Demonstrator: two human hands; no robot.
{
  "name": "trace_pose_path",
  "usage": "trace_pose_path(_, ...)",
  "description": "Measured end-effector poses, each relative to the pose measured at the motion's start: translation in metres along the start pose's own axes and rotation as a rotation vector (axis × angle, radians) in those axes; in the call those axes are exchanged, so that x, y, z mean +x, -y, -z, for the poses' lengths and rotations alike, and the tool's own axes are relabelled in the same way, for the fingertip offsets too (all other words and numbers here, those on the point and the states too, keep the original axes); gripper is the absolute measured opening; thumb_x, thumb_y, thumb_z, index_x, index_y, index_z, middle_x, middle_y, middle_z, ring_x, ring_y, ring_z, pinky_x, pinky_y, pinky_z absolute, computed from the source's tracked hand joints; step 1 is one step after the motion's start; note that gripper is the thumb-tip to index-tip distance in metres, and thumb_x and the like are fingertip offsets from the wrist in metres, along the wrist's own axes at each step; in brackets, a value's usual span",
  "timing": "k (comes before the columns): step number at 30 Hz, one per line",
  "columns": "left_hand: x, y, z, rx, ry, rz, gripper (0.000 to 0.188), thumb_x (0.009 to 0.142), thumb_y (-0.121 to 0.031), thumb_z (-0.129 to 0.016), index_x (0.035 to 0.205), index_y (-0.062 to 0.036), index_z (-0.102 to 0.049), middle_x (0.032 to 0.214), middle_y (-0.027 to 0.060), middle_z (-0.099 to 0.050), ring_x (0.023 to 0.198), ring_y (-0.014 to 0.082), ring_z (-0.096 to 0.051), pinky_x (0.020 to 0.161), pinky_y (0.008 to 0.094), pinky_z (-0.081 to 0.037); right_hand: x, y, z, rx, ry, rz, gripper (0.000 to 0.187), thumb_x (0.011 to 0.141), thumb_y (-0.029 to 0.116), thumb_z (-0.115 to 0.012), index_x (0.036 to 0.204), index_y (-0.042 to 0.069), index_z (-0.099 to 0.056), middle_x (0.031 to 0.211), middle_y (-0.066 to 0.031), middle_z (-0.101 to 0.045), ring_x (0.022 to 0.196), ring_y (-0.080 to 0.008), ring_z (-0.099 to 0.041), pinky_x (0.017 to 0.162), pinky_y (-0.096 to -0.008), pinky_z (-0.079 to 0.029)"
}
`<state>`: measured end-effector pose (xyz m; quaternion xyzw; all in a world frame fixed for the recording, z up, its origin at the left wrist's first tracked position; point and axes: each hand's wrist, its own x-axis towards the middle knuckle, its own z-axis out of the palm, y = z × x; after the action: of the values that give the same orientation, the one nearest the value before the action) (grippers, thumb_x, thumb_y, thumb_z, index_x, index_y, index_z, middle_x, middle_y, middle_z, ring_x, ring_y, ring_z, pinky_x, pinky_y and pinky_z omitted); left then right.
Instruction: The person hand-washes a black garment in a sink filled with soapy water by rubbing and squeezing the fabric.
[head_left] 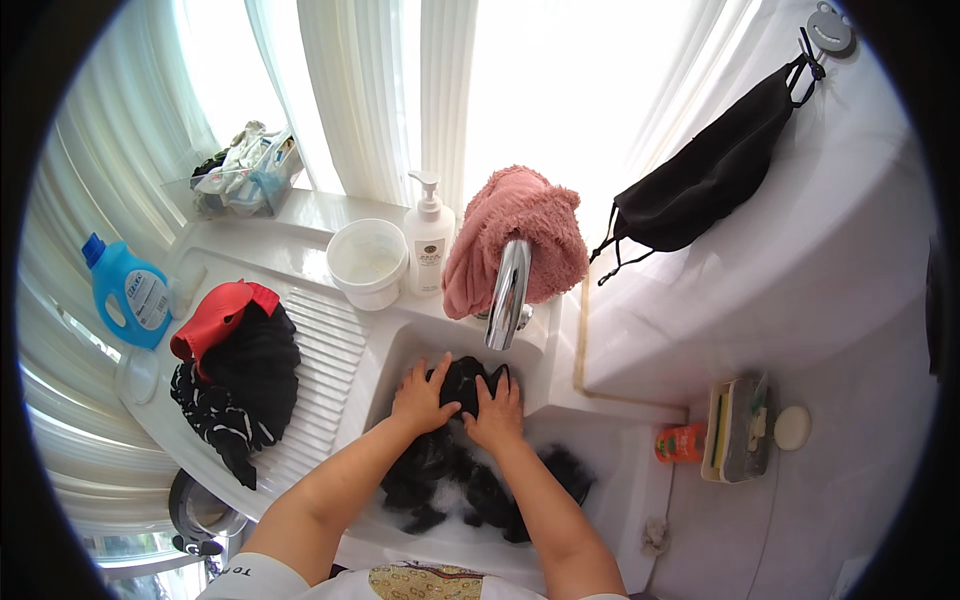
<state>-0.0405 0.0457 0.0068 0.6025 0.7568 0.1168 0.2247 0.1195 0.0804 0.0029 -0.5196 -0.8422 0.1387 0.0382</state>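
In the white sink (405, 340), dark wet clothes (490, 495) lie in sudsy water. Toward the sink's far side, both hands hold a bunched black cloth (462, 385) between them. My left hand (420, 400) grips its left side, with the thumb toward the middle and the index finger pointing up along it. My right hand (495, 415) has the right side, thumb and fingers around a fold. What kind of garment it is cannot be made out. Just beyond the hands, the chrome faucet (510, 290) points down toward the sink, and no running water shows from it.
A pink fluffy towel (515, 225) hangs behind the faucet. Left are a white bucket (368, 265), a pump bottle (428, 240), a blue detergent bottle (135, 290), and black clothes (260, 375) with a red piece (222, 320) on the ribbed washboard (325, 350). A black mask (700, 170) hangs right.
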Motion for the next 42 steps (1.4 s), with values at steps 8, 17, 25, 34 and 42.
trace_pose_path(8,0.007,0.028,-0.073,0.042,0.32,0.004,0.069,0.071,-0.018,-0.064,0.134,-0.0246,-0.038,0.126,0.0204,-0.046,0.112,0.0376,-0.05,0.091,0.0426,-0.044,0.007,-0.035,-0.095,0.03,0.529,-0.014,0.064,0.078,0.022,-0.055,0.137,0.006,-0.037,0.14,-0.0156,-0.034,0.13,-0.0329,-0.031,0.102,-0.0436,-0.033)
trace_pose_path(17,0.036,0.069,-0.068,-1.324,0.035,0.475,0.033,0.075,-0.005,-0.05,0.107,-0.0062,-0.061,0.093,0.0099,-0.062,0.092,0.0264,-0.06,0.082,0.0383,-0.049,0.002,-0.009,-0.025,0.826,-0.147,-0.333,0.052,0.072,0.009,-0.058,0.124,0.007,-0.051,0.124,-0.0209,-0.052,0.118,-0.0328,-0.049,0.097,-0.0396,-0.04)
trace_pose_path(25,-0.019,-0.024,0.024,-1.82,0.251,0.326,0.051,0.09,-0.051,-0.049,0.119,-0.0098,-0.051,0.11,0.0075,-0.057,0.096,0.0192,-0.057,0.083,0.0345,-0.047,-0.024,0.046,0.01,1.036,-0.434,0.043,0.053,0.079,0.032,-0.068,0.126,0.012,-0.052,0.131,-0.0177,-0.037,0.121,-0.0301,-0.038,0.102,-0.0402,-0.033)
trace_pose_path(34,-0.038,-0.029,-0.013,-1.389,-0.1,0.414,0.037,0.091,-0.037,-0.053,0.078,-0.0026,-0.056,0.069,0.0019,-0.052,0.062,0.0115,-0.046,0.057,0.0295,-0.041,-0.031,0.055,-0.014,0.873,-0.599,-0.066,0.024,0.085,0.027,-0.062,0.088,0.004,-0.059,0.081,-0.0156,-0.06,0.077,-0.0339,-0.058,0.069,-0.0383,-0.046)
trace_pose_path(42,-0.001,0.0,-0.005,-0.491,-0.21,0.073,0.025,0.085,-0.032,-0.058,0.084,-0.0065,-0.06,0.088,0.0133,-0.062,0.075,0.0296,-0.059,0.063,0.0424,-0.045,0.008,0.024,0.012,0.83,-0.104,-0.026,0.026,0.084,0.033,-0.061,0.092,0.008,-0.062,0.093,-0.0194,-0.062,0.087,-0.034,-0.059,0.075,-0.0404,-0.046)
